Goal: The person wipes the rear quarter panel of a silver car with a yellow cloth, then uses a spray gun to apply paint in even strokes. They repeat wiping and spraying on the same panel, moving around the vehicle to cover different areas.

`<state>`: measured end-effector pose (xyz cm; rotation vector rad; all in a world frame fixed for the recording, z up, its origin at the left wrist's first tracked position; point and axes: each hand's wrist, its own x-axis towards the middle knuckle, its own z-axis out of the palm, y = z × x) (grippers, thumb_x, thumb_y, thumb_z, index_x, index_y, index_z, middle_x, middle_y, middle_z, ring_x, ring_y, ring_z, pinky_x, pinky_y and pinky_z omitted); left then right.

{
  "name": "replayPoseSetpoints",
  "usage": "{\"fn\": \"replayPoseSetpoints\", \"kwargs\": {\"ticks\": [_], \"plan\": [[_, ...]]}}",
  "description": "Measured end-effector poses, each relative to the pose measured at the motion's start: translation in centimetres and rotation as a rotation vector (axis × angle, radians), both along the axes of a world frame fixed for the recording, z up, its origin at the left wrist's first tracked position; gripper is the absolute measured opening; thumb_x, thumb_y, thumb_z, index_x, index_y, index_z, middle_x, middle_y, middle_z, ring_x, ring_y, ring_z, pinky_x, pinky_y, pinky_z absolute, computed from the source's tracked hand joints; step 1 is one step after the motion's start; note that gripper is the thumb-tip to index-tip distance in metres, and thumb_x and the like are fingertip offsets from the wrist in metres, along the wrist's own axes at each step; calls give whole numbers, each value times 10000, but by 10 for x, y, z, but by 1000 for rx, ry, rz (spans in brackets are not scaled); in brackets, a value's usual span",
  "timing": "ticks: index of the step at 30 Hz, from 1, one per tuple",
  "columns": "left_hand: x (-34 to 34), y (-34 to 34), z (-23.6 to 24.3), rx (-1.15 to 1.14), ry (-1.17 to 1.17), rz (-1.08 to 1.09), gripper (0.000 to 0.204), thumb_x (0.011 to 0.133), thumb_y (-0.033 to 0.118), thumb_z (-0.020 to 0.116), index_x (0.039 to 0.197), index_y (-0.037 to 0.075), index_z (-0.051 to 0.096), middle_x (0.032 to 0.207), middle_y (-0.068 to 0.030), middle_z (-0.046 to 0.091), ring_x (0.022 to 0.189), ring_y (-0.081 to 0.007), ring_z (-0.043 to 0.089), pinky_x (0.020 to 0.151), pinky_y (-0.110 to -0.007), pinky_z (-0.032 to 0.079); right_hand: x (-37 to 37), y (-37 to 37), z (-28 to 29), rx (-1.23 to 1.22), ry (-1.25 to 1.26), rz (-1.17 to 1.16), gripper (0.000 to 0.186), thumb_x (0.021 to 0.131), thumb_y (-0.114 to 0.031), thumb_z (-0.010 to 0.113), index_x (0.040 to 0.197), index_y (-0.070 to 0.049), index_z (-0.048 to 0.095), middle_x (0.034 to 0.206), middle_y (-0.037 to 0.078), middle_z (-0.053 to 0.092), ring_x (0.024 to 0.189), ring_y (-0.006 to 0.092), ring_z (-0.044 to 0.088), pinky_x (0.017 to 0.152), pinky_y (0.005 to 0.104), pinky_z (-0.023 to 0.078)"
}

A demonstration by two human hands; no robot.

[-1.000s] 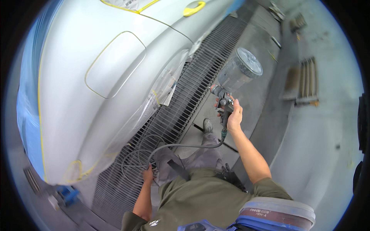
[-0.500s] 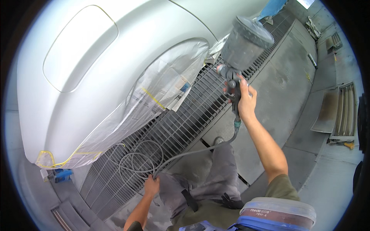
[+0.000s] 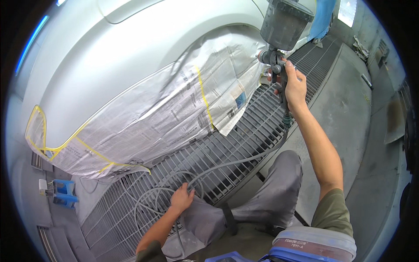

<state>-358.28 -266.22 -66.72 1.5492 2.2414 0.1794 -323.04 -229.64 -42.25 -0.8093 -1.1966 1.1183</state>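
A small blue stool (image 3: 65, 193) stands far left. The left hand (image 3: 182, 198) grips a coiled grey hose (image 3: 152, 201) on the floor grate (image 3: 244, 139). Above, newspaper masking (image 3: 174, 109) covers the silver car (image 3: 109, 56). The right hand (image 3: 296, 85) clasps the spray gun (image 3: 281, 39), raised beside the paper.

We note the spray gun (image 3: 279, 52) at one o'clock, right of the masked wheel arch (image 3: 174, 109). Coiled hose (image 3: 161, 201) lies on the floor grate (image 3: 244, 139) at six o'clock.

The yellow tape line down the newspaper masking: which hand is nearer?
Right. The right hand, gripping the spray gun, is nearer the yellow tape line; the left hand holds the hose lower down.
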Motion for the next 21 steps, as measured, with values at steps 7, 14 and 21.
{"fn": "replayPoseSetpoints", "kwargs": {"ticks": [7,14,21], "plan": [[-23,-41,8,146,-85,5,544,948,377,643,1299,-32,570,1105,-319,679,1046,-495,644,921,-536,520,-36,-25,26,133,30,-234,439,1053,-419,547,1004,-11,703,812,64,708,670,133,686,438,261,478],[-44,-76,-1,124,-155,57,591,951,387,633,1336,-57,562,1185,-338,659,1123,-505,622,969,-520,505,-116,-85,36,52,-71,-172,487,1023,-444,596,874,5,711,703,67,681,537,110,603,424,274,462],[-64,-117,-10,113,-211,142,590,951,389,635,1340,-49,564,1166,-348,661,1089,-519,628,953,-525,507,-237,-189,63,131,-100,285,412,1028,-450,588,1038,-63,727,784,38,700,639,86,660,461,243,445]]}}
